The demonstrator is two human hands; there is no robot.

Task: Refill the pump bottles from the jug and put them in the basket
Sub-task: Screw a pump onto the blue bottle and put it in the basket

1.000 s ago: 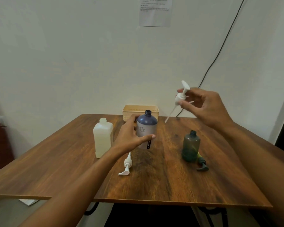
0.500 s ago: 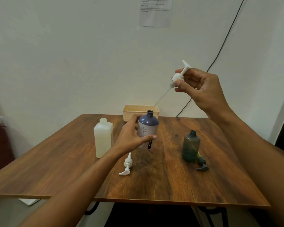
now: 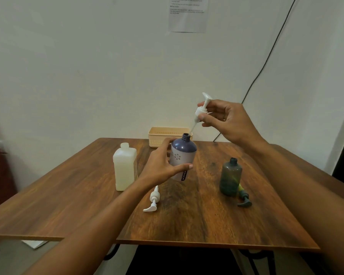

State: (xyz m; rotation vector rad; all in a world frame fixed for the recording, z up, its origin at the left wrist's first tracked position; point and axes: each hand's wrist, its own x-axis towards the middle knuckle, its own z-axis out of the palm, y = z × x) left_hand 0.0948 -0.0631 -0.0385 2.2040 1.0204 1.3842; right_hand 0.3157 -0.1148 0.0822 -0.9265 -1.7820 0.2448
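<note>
My left hand (image 3: 160, 167) grips a purple pump bottle (image 3: 183, 155) with an open neck, held above the wooden table (image 3: 87, 195). My right hand (image 3: 226, 121) pinches a white pump head (image 3: 201, 110) above the bottle, and the tip of its thin tube sits at the rim of the neck. A white translucent jug (image 3: 125, 169) stands uncapped to the left. A dark green bottle (image 3: 230, 176) stands open on the right with its green pump (image 3: 244, 199) lying beside it. A beige basket (image 3: 159, 136) sits at the table's far edge.
A second white pump head (image 3: 153, 200) lies on the table in front of the purple bottle. A black cable (image 3: 266, 62) runs down the wall behind the table. A paper sheet (image 3: 188, 12) is stuck high on the wall.
My right hand has lowered the white pump head from high up, bringing its tube tip down to the purple bottle's neck. My left hand has kept hold of the bottle.
</note>
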